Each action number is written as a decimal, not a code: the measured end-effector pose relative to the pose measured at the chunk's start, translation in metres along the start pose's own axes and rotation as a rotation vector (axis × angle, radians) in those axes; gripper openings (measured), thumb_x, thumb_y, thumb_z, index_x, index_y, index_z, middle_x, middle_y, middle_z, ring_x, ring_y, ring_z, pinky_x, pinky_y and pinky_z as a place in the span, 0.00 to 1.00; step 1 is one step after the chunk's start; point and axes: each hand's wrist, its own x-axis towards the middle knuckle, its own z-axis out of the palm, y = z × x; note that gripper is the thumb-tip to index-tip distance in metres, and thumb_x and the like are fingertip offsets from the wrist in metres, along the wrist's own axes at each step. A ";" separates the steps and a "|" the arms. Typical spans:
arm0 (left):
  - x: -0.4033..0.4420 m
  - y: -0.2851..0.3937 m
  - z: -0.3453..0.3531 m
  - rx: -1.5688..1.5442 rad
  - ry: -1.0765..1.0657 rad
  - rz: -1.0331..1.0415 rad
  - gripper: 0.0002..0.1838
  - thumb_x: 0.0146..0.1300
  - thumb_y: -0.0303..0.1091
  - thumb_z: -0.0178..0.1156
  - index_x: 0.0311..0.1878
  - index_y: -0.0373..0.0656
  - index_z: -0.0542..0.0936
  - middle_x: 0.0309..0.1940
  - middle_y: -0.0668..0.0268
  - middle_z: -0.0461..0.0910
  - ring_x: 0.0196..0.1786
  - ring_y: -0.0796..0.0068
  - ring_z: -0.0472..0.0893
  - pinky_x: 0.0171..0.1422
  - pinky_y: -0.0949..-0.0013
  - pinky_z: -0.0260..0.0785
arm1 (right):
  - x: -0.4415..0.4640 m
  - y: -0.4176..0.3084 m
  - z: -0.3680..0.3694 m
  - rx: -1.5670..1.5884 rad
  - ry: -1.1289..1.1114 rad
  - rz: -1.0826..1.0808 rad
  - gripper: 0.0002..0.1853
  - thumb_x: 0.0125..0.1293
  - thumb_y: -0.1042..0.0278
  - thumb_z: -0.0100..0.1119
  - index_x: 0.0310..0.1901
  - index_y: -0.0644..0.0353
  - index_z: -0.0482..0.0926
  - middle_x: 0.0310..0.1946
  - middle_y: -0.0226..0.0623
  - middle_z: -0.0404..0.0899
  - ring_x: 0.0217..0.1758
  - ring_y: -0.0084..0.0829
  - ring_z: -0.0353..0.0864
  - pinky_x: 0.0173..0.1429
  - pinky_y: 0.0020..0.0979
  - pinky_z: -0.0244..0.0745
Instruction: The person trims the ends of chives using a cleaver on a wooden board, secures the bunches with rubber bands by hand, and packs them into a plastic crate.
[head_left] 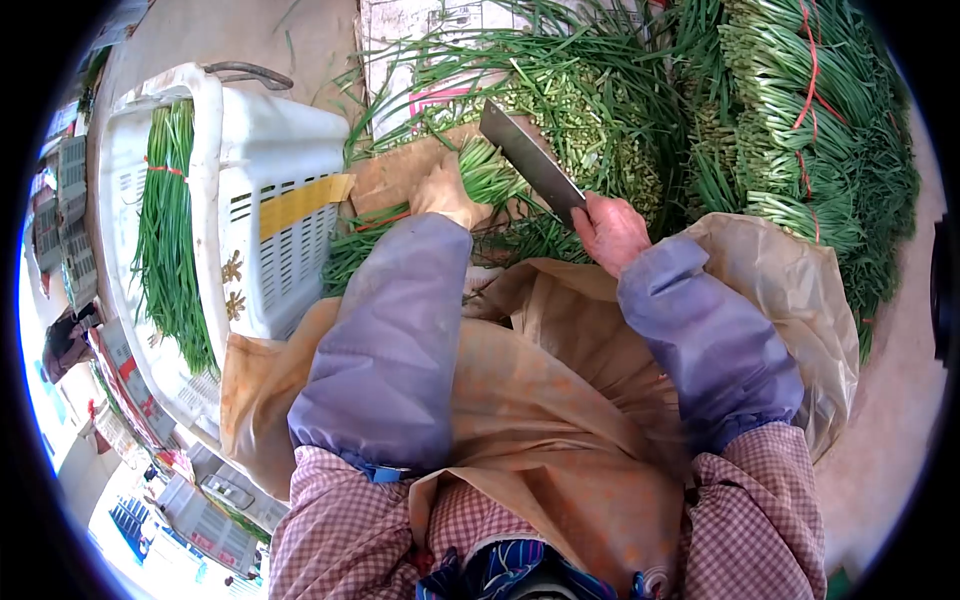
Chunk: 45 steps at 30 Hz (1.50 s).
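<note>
Landmark: the brown board (pixel 385 180). Writing first: two gold-brown characters (pixel 232 266) are marked on the side of the white crate (pixel 275 130), left of the board; strokes too coarse to read with confidence. A yellow strip (pixel 305 205) crosses that same side, no lettering discernible. Beyond the board lies a pale printed sheet (pixel 400 30) with dark print and a pink-red frame, partly covered by leaves; text too small to make out. Grip, left hand (pixel 447 193): fingers curled over a bunch of green stalks (pixel 490 170) on the board, pressing it; exact finger spacing cannot be told from above. Grip, right hand (pixel 612 232): fingers wrapped firmly about the handle of a cleaver (pixel 535 160), handle mostly covered. Blade slants over the right end of the board, just beside the pale stalk ends; contact with them cannot be told. Right of the board: a heap of loose stalks and cut pieces (pixel 600 125). Farther right of the board: stacked bundles (pixel 765 120) bound with red ties (pixel 808 80). Inside the crate, left of the board: one long bundle (pixel 165 230), red-tied near its upper end.
</note>
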 end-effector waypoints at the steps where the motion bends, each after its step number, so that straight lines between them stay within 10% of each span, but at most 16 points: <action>1: 0.001 -0.001 -0.001 -0.015 -0.011 0.000 0.45 0.39 0.45 0.77 0.61 0.40 0.68 0.54 0.50 0.77 0.58 0.50 0.77 0.63 0.54 0.69 | 0.001 -0.001 0.002 -0.018 0.021 -0.035 0.10 0.66 0.64 0.54 0.35 0.63 0.76 0.22 0.51 0.77 0.30 0.55 0.79 0.36 0.51 0.72; 9: 0.005 0.002 0.001 0.019 -0.029 -0.012 0.40 0.41 0.45 0.76 0.57 0.39 0.70 0.53 0.50 0.78 0.57 0.49 0.78 0.62 0.53 0.70 | 0.015 0.014 0.037 -0.030 0.263 -0.233 0.10 0.63 0.66 0.59 0.27 0.60 0.73 0.22 0.49 0.77 0.28 0.54 0.78 0.34 0.51 0.72; 18: 0.003 0.007 0.004 0.047 0.008 -0.051 0.38 0.42 0.42 0.74 0.57 0.41 0.71 0.54 0.49 0.78 0.57 0.50 0.78 0.63 0.55 0.70 | 0.083 -0.004 0.093 -0.150 -0.111 0.026 0.07 0.60 0.67 0.59 0.36 0.60 0.82 0.34 0.52 0.83 0.39 0.52 0.84 0.44 0.49 0.79; 26: -0.021 -0.004 -0.007 0.145 0.005 0.060 0.67 0.37 0.50 0.80 0.77 0.44 0.47 0.68 0.50 0.66 0.69 0.53 0.69 0.73 0.48 0.57 | 0.084 0.035 0.112 -0.123 0.015 -0.261 0.06 0.62 0.67 0.54 0.27 0.52 0.76 0.21 0.39 0.73 0.27 0.44 0.77 0.31 0.40 0.72; 28: -0.022 -0.023 -0.004 0.156 -0.051 0.024 0.71 0.36 0.53 0.80 0.78 0.45 0.44 0.66 0.50 0.70 0.68 0.53 0.70 0.74 0.45 0.53 | 0.083 0.075 0.138 0.375 0.043 0.008 0.08 0.66 0.61 0.54 0.32 0.53 0.76 0.21 0.42 0.74 0.28 0.46 0.77 0.32 0.42 0.73; 32: -0.019 -0.029 -0.010 0.058 -0.124 -0.044 0.66 0.36 0.50 0.81 0.76 0.42 0.51 0.60 0.51 0.76 0.62 0.53 0.76 0.69 0.57 0.65 | 0.030 0.048 0.059 0.121 0.290 0.258 0.17 0.67 0.57 0.56 0.47 0.63 0.74 0.32 0.58 0.81 0.37 0.61 0.80 0.44 0.55 0.75; 37: -0.031 -0.012 -0.049 -0.183 0.050 0.087 0.54 0.39 0.39 0.81 0.70 0.38 0.62 0.59 0.54 0.76 0.62 0.59 0.76 0.68 0.63 0.67 | 0.019 0.059 0.024 -0.080 0.183 0.280 0.31 0.59 0.65 0.63 0.62 0.67 0.65 0.53 0.60 0.73 0.55 0.58 0.74 0.57 0.49 0.72; 39: -0.054 0.021 -0.092 -0.517 0.031 0.163 0.52 0.40 0.33 0.81 0.69 0.38 0.63 0.59 0.56 0.76 0.62 0.62 0.76 0.68 0.63 0.68 | 0.021 0.048 0.023 0.126 0.415 0.010 0.39 0.57 0.62 0.66 0.67 0.67 0.62 0.57 0.57 0.72 0.61 0.53 0.72 0.62 0.46 0.70; 45: -0.117 0.051 -0.139 -1.364 0.107 0.505 0.45 0.44 0.21 0.78 0.66 0.37 0.65 0.57 0.60 0.77 0.58 0.69 0.78 0.62 0.63 0.74 | -0.002 -0.097 -0.027 0.790 0.111 -0.599 0.57 0.47 0.66 0.79 0.74 0.66 0.49 0.68 0.49 0.63 0.72 0.41 0.61 0.76 0.40 0.55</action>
